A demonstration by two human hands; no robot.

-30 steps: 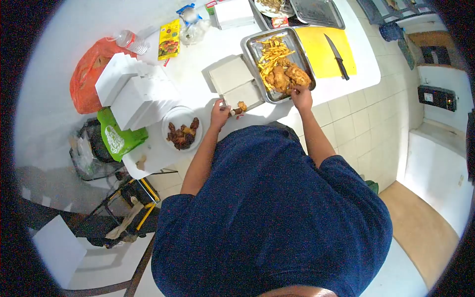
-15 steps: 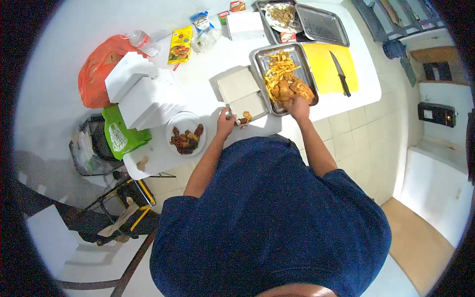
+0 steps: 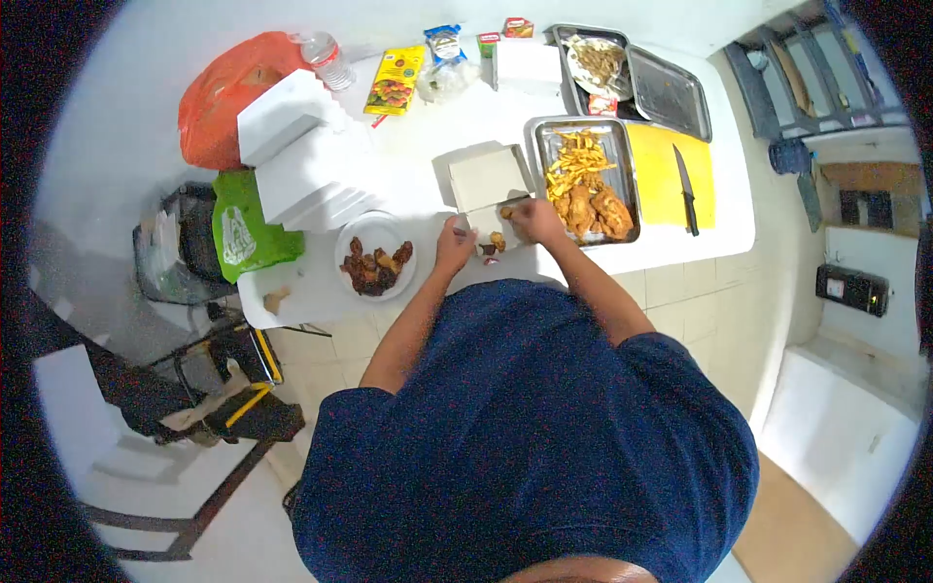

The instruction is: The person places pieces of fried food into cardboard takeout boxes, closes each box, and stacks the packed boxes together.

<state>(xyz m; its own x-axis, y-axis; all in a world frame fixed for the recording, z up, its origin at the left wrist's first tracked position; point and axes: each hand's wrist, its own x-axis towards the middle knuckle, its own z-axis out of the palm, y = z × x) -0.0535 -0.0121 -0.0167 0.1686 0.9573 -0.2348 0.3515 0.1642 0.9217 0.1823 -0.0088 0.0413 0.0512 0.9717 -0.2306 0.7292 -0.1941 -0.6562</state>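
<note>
An open cardboard box (image 3: 483, 181) lies on the white table, with small pieces of food (image 3: 494, 243) at its near edge. My left hand (image 3: 455, 246) pinches the near left edge of the box. Over the box's right part, my right hand (image 3: 536, 222) is closed on a small brown piece of food (image 3: 507, 212). To the right, a metal tray (image 3: 633, 185) holds fries (image 3: 580, 160) and fried chicken (image 3: 610, 212). A white plate (image 3: 405, 238) with dark glazed chicken (image 3: 370, 269) is left of my left hand.
A knife (image 3: 686, 189) rests on a yellow board (image 3: 653, 146) at the right. Stacked white boxes (image 3: 316, 155), a green bag (image 3: 250, 228), a red bag (image 3: 228, 97) and a bottle (image 3: 327, 60) stand left. More metal trays (image 3: 671, 92) lie at the back.
My right hand has left the chicken in the tray and moved left over the open box, with a small piece in its fingers. My left hand stays at the box edge. The view has shifted.
</note>
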